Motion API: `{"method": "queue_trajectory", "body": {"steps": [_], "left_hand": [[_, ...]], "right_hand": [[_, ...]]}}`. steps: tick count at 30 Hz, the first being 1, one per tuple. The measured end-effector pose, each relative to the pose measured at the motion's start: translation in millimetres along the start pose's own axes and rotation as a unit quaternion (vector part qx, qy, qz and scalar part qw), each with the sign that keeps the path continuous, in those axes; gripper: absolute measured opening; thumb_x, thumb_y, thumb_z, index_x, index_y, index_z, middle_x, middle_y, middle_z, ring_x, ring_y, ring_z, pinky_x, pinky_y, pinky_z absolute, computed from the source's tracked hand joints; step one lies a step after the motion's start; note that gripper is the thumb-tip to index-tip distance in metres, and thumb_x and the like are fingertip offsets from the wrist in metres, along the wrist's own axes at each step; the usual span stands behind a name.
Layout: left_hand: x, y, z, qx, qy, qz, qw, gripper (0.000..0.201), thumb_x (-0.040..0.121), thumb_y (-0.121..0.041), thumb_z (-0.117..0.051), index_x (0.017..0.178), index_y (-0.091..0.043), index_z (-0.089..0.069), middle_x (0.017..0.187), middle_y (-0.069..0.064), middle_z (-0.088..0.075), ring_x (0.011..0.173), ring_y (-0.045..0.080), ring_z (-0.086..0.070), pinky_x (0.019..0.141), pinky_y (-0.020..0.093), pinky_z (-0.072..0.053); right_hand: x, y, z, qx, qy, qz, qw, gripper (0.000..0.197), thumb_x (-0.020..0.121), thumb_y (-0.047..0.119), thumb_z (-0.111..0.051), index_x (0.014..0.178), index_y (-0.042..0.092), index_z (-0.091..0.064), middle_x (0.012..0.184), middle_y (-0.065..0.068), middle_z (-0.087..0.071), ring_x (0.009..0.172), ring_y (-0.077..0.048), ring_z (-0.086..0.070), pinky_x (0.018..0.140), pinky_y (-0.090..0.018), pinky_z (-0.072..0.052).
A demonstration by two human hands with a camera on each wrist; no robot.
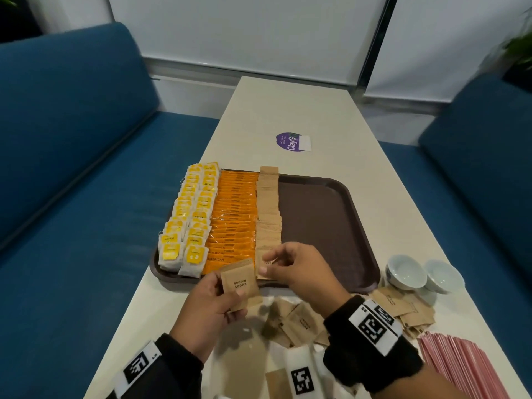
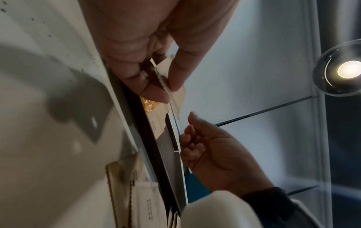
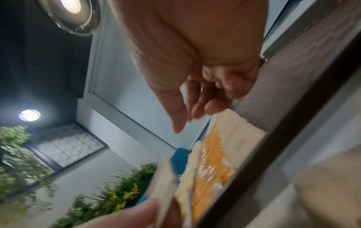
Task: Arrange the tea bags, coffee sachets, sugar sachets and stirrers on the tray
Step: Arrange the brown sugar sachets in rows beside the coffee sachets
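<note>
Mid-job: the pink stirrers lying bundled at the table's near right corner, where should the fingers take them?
Pinch the pink paper-wrapped stirrers across the bundle's middle from above, with the right hand. They lie flat, side by side, running lengthwise, so a grip across them likely gathers several.

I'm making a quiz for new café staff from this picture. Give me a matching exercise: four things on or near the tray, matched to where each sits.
Things:
1. tea bags
2. coffee sachets
3. pink stirrers
4. white cups

Places:
A. on the table, past the tray's near right corner
B. leftmost rows on the tray
C. table's near right edge
D. middle row, between tea bags and brown sugar sachets

Pairs: 1-B, 2-D, 3-C, 4-A
</note>
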State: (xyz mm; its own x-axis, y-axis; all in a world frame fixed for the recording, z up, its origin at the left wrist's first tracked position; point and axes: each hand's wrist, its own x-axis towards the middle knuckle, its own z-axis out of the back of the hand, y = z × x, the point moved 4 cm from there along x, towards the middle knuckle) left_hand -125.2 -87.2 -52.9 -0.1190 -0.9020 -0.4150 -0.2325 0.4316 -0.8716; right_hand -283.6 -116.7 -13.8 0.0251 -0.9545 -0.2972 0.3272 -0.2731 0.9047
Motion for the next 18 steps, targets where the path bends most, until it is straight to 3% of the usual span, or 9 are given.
{"method": "queue_trajectory", "body": {"steps": [3,6,7,9,10,12,16,18], "left_hand": [[-3.5,0.6,-7.0,0.027,0.016,-0.020,0.999,0.030,0.088,0.005,-0.053,0.110,-0.015,-0.059,0.104,0.007,-0.070,0.090,0.023,-0.065,0.057,0.025,-0.049],[-5.4,-3.6,-11.1,0.060,0.022,-0.033,0.997,0.024,0.089,0.002,-0.054,0.107,-0.013,-0.059,0.100,0.007,-0.068,0.087,0.021,-0.064,0.059,0.026,-0.051],[-5.1,-7.3,-10.1,0.074,0.017,-0.043,0.996,0.022,0.089,0.002,-0.052,0.104,-0.012,-0.059,0.097,0.007,-0.067,0.083,0.019,-0.063,0.061,0.027,-0.050],[-2.7,-16.9,-4.4,0.112,-0.002,-0.077,0.991,0.024,0.090,0.004,-0.050,0.100,-0.015,-0.060,0.090,0.005,-0.064,0.077,0.017,-0.059,0.064,0.028,-0.048],[-0.3,-21.1,0.3,0.139,-0.014,-0.099,0.985,0.026,0.090,0.004,-0.050,0.099,-0.018,-0.061,0.090,0.004,-0.063,0.077,0.016,-0.058,0.065,0.027,-0.047],[4.4,-26.7,9.1,0.203,-0.033,-0.136,0.969,0.029,0.090,0.002,-0.051,0.096,-0.025,-0.061,0.092,-0.001,-0.063,0.083,0.015,-0.058,0.067,0.024,-0.045],[11.3,-15.1,16.7,0.316,-0.024,-0.140,0.938,0.031,0.089,-0.005,-0.056,0.096,-0.034,-0.058,0.106,-0.009,-0.061,0.101,0.008,-0.057,0.085,0.024,-0.046],[10.7,-7.2,14.3,0.353,-0.005,-0.135,0.926,0.029,0.089,-0.009,-0.057,0.097,-0.037,-0.056,0.111,-0.009,-0.058,0.103,0.006,-0.054,0.087,0.023,-0.042]], "right_hand": [[-13.0,-6.2,-9.4,0.023,0.036,-0.005,0.999,0.013,0.077,0.005,-0.075,0.084,0.009,-0.065,0.070,0.001,-0.060,0.051,-0.001,-0.050,0.053,-0.014,-0.043],[-15.0,-12.9,-4.2,0.038,-0.004,-0.004,0.999,0.013,0.078,0.003,-0.073,0.077,0.011,-0.064,0.067,0.005,-0.063,0.047,0.005,-0.052,0.049,-0.012,-0.042],[-13.2,-14.6,1.2,0.047,-0.028,-0.006,0.998,0.013,0.078,0.003,-0.073,0.076,0.012,-0.064,0.068,0.004,-0.064,0.051,0.004,-0.056,0.050,-0.013,-0.044],[-7.0,-17.3,14.4,0.064,-0.081,-0.009,0.995,0.012,0.080,0.003,-0.071,0.078,0.012,-0.063,0.079,-0.004,-0.068,0.070,-0.009,-0.066,0.062,-0.021,-0.055],[-2.3,-19.3,20.8,0.059,-0.103,-0.013,0.993,0.010,0.081,0.004,-0.070,0.080,0.011,-0.063,0.085,-0.008,-0.069,0.078,-0.016,-0.068,0.068,-0.026,-0.057],[7.7,-22.0,29.8,0.032,-0.124,-0.030,0.991,0.008,0.083,0.007,-0.068,0.083,0.012,-0.062,0.091,-0.008,-0.069,0.083,-0.017,-0.068,0.070,-0.027,-0.057],[23.7,-21.6,28.4,-0.014,-0.068,-0.077,0.995,0.010,0.084,0.007,-0.067,0.092,0.012,-0.063,0.092,-0.002,-0.068,0.077,-0.008,-0.063,0.057,-0.016,-0.048],[28.0,-21.3,22.0,-0.060,-0.032,-0.089,0.994,0.010,0.084,0.007,-0.067,0.090,0.014,-0.063,0.092,-0.001,-0.068,0.078,-0.007,-0.063,0.060,-0.017,-0.049]]}}
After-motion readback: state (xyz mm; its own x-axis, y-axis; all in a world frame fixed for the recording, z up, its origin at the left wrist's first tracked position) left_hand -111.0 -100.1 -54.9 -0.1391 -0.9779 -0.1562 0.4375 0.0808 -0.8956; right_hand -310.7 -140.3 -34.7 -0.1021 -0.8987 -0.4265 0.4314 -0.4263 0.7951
